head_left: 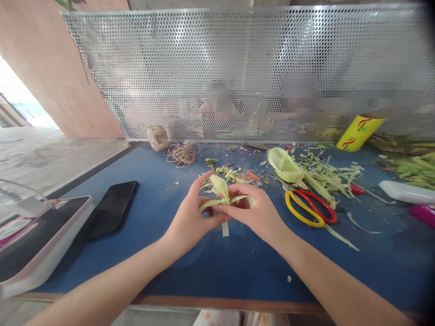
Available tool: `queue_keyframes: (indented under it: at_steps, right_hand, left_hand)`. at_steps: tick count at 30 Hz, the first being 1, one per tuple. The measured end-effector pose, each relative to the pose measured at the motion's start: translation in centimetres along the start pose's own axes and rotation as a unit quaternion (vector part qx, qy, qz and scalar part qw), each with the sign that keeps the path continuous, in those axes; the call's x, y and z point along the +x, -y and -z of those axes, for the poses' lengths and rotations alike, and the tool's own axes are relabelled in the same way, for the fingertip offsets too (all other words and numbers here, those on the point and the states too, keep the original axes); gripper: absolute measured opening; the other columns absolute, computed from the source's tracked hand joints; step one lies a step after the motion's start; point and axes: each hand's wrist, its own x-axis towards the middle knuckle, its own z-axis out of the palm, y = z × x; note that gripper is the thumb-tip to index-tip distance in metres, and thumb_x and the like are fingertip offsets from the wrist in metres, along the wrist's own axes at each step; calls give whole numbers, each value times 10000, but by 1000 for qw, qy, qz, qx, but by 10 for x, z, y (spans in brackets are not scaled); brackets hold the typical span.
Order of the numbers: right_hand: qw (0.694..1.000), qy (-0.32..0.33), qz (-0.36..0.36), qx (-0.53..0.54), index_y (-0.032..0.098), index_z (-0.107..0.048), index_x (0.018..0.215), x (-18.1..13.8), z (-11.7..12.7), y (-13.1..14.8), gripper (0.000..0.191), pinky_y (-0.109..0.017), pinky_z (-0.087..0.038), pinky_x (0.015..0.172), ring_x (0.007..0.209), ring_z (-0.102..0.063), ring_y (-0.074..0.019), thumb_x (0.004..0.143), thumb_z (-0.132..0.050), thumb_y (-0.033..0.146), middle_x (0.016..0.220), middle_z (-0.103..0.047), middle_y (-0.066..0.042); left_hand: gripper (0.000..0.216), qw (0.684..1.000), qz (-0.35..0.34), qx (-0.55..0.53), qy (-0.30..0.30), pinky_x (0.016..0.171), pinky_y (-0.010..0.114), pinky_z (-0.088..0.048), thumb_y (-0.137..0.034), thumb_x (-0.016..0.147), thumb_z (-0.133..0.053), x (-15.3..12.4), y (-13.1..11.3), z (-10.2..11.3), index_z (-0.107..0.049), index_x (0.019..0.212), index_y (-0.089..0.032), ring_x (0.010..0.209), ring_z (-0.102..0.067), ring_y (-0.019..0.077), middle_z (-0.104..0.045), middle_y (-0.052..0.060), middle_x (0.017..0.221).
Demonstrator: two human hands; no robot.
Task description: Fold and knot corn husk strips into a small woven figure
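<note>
Between my two hands, above the middle of the blue table [190,267], is a small bundle of pale green corn husk [220,188]. It has a pointed, folded upper part, and husk strips spread out to both sides. My left hand [188,210] grips it from the left, thumb and fingers closed at its base. My right hand [256,210] pinches the base and a strip from the right. The fingers partly hide the lower part, and a strip end hangs below them. To the right of my right hand lie scissors [306,208] with one yellow and one red handle.
Behind the scissors lie a husk piece [285,165] and shredded strips [329,174]. A yellow tube [360,131], twine [182,154] and a whitish block [157,137] stand near the perforated metal screen [190,54]. At left are a black phone [113,208] and a tray-like case [50,253].
</note>
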Motion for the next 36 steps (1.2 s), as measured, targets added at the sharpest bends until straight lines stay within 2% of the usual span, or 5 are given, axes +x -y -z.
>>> queue_keyframes:
  at_steps: [9,17,21,31,36]
  right_hand:
    - [997,-13,-13,72,218,-599,794,1,6,1,128,-210,-431,540,593,-532,-88,674,-639,235,700,-563,33]
    - [1000,-4,-5,8,205,-630,765,5,18,2,178,-231,-365,543,579,-460,-94,669,-662,350,687,-547,16]
    - [999,-24,21,-1,199,-610,719,5,17,0,113,-244,-347,565,578,-440,-95,692,-640,304,656,-528,24]
    - [994,-28,-9,104,216,-651,588,6,6,-5,90,-296,-345,662,693,-472,-127,540,-725,233,738,-480,16]
    - [997,-41,33,53,237,-671,600,6,8,-6,66,-287,-337,659,723,-435,-130,565,-727,242,739,-418,16]
  left_hand:
    - [1010,997,-28,-76,7,644,275,-487,-163,633,-698,0,3,0,-8,1370,-213,588,-576,121,-556,-79,575]
    - [516,998,-56,24,-26,609,255,-479,-175,646,-679,-2,0,5,-373,1058,-231,596,-592,131,-585,-63,591]
    - [353,997,-71,17,28,641,249,-472,-189,667,-669,-3,-1,6,-487,969,-196,630,-601,129,-627,-32,634]
    - [130,994,-14,-103,44,620,238,-495,-210,604,-724,4,6,6,-710,725,-165,621,-626,142,-715,19,710]
    - [141,993,20,-89,76,550,229,-470,-218,585,-737,6,7,4,-707,701,-145,536,-584,121,-691,20,627]
